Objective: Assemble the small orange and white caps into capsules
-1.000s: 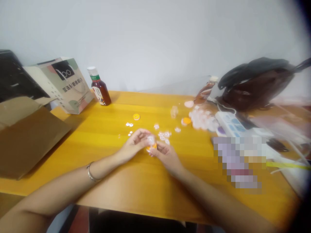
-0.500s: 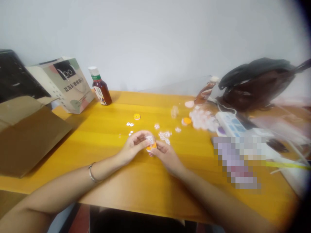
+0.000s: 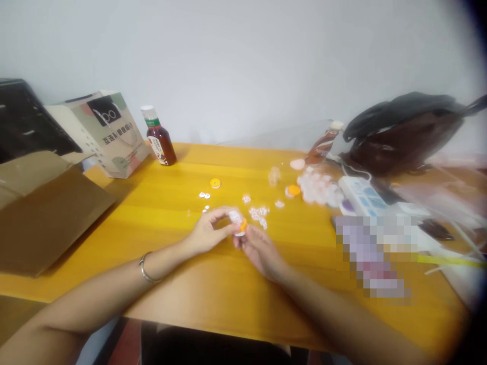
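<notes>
Above the middle of the wooden table [image 3: 190, 304], my left hand [image 3: 208, 232] pinches a small whitish piece [image 3: 235, 216] between thumb and fingers. My right hand [image 3: 263, 252] is closed on a small orange-and-white round piece [image 3: 243, 226] pressed against it; blur hides how the two fit together. Just beyond the hands lie several small white patterned discs [image 3: 258, 212]. Small white round pieces [image 3: 204, 195] rest left of these, with a yellow ring-like piece [image 3: 215, 183] behind. Farther right sits another orange-topped round piece [image 3: 292, 191].
An open cardboard box [image 3: 57, 218] and a paper bag [image 3: 114, 137] stand at left, near a dark red bottle [image 3: 162, 139]. At right are a pile of whitish pieces [image 3: 319, 187], a brown bottle [image 3: 323, 144], a power strip [image 3: 363, 195] and a black bag [image 3: 407, 132].
The orange-and-white piece has tilted and moved slightly right between my hands. My right fingers have shifted lower around it. The table items keep their places.
</notes>
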Demonstrator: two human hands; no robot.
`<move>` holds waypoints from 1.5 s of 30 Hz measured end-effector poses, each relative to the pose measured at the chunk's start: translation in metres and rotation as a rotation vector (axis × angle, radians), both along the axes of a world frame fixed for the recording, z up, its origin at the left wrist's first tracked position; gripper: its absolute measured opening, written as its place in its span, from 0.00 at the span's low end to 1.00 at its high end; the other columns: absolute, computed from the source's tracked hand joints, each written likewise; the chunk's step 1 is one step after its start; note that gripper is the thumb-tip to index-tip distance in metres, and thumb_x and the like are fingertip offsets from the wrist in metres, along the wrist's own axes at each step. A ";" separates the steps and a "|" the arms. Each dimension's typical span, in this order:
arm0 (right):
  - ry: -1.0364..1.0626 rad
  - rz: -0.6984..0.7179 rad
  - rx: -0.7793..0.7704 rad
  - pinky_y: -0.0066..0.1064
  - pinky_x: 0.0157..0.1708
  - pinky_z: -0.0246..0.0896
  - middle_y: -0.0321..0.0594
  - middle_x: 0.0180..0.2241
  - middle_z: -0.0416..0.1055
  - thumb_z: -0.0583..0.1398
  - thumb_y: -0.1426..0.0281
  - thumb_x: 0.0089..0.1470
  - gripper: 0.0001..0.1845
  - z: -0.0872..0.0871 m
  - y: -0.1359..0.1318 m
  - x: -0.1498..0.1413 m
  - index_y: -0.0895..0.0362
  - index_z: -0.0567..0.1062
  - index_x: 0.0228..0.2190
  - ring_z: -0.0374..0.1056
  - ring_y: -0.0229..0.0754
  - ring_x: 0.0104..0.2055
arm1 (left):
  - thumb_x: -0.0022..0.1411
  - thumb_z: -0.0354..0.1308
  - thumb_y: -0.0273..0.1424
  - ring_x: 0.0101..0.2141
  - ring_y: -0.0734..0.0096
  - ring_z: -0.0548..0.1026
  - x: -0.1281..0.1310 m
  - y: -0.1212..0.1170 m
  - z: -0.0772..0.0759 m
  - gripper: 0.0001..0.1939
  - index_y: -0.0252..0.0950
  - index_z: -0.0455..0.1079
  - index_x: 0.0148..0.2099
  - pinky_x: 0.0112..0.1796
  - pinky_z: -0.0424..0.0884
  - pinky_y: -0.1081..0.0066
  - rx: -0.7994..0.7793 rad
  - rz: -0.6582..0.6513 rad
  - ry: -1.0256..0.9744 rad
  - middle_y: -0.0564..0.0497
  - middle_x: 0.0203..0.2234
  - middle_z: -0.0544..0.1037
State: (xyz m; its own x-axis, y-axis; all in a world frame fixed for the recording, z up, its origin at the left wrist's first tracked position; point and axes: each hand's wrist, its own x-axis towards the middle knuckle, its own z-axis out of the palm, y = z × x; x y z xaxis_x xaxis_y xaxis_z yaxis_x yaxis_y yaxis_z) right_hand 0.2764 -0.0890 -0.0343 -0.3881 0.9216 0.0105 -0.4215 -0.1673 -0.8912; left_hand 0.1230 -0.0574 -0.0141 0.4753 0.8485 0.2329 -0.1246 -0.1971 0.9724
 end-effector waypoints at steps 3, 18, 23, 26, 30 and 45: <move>0.122 0.053 -0.077 0.27 0.30 0.55 0.35 0.24 0.61 0.55 0.55 0.50 0.16 0.001 -0.002 -0.003 0.56 0.69 0.28 0.58 0.35 0.26 | 0.55 0.57 0.37 0.26 0.69 0.72 0.001 -0.003 -0.002 0.15 0.31 0.69 0.41 0.35 0.68 0.66 0.008 0.016 0.028 0.48 0.27 0.73; -0.084 -0.124 0.102 0.33 0.38 0.58 0.37 0.28 0.69 0.60 0.59 0.47 0.12 -0.004 -0.001 -0.003 0.55 0.74 0.31 0.63 0.38 0.32 | 0.54 0.57 0.37 0.45 0.62 0.69 0.005 -0.007 -0.010 0.17 0.33 0.68 0.45 0.49 0.61 0.64 0.209 0.314 0.177 0.43 0.43 0.73; -0.228 -0.137 0.187 0.35 0.43 0.59 0.36 0.33 0.72 0.59 0.60 0.47 0.13 0.004 0.003 0.000 0.52 0.74 0.36 0.66 0.40 0.36 | 0.56 0.55 0.34 0.46 0.64 0.68 0.002 -0.004 -0.009 0.13 0.34 0.69 0.43 0.49 0.61 0.65 0.311 0.276 0.235 0.45 0.43 0.72; -0.247 -0.099 0.183 0.36 0.48 0.57 0.36 0.39 0.72 0.60 0.63 0.47 0.13 0.011 0.007 0.005 0.52 0.73 0.38 0.66 0.41 0.41 | 0.57 0.55 0.33 0.45 0.64 0.68 0.000 0.000 -0.008 0.11 0.35 0.69 0.42 0.48 0.62 0.65 0.363 0.268 0.272 0.45 0.42 0.72; -0.219 -0.093 0.144 0.35 0.52 0.54 0.36 0.46 0.69 0.62 0.68 0.46 0.16 0.010 0.013 0.011 0.50 0.70 0.40 0.63 0.40 0.48 | 0.58 0.53 0.32 0.45 0.64 0.67 0.001 0.000 -0.009 0.12 0.37 0.68 0.45 0.49 0.62 0.63 0.421 0.270 0.340 0.46 0.42 0.70; -0.776 -0.502 0.309 0.28 0.28 0.58 0.34 0.22 0.65 0.60 0.63 0.41 0.11 0.040 0.041 0.049 0.57 0.67 0.23 0.62 0.36 0.26 | 0.59 0.52 0.30 0.45 0.62 0.67 -0.012 -0.059 0.045 0.20 0.40 0.60 0.54 0.44 0.68 0.60 0.586 0.012 0.121 0.45 0.43 0.69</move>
State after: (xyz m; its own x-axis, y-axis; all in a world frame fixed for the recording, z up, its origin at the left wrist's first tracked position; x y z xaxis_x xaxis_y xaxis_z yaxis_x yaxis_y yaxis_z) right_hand 0.3257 -0.0483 0.0061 0.0482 0.9812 0.1867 0.3426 0.1594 -0.9259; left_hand 0.1107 -0.1167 0.0304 0.5188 0.6006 0.6084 -0.0138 -0.7057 0.7084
